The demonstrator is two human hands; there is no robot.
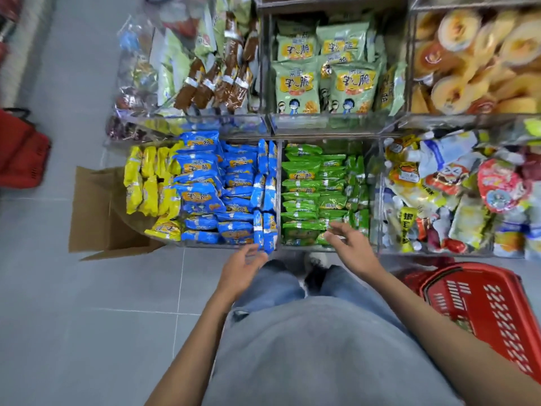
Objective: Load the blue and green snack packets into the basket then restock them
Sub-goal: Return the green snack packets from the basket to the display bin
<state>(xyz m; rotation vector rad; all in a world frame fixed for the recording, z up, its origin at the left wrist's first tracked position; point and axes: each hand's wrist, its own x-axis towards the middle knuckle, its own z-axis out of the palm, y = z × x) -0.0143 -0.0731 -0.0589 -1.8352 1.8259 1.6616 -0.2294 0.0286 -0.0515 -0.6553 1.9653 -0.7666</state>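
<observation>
The fingers (pixel 339 228) of the right hand (pixel 352 249) are spread and only slightly bent, holding nothing. They reach over the front right of the green compartment; whether the tips touch the packets there cannot be told. The left hand (pixel 241 272) is also loosely open and holds nothing. Its blurred fingertips are just in front of the lower rack's front wall, near the divider between blue and green.

The clear display rack (pixel 330 124) shows two tiers with three compartments visible in each. There are two baskets. One red basket (pixel 486 315) stands on the floor at the person's right, just below the rack, and what is inside it cannot be made out. A second red basket (pixel 22 148) sits well apart at the far left. One open cardboard box (pixel 96 212) lies on the floor beside the rack's left end.

In the lower tier, the blue packets (pixel 205 197) fill the left compartment in stacked rows, too many to count. They share it with a smaller group of yellow packets (pixel 149 183) at its left side. The green packets (pixel 310 197) fill the middle compartment, also too many to count. Above them, at least four large pale green bags (pixel 297 83) face forward.
</observation>
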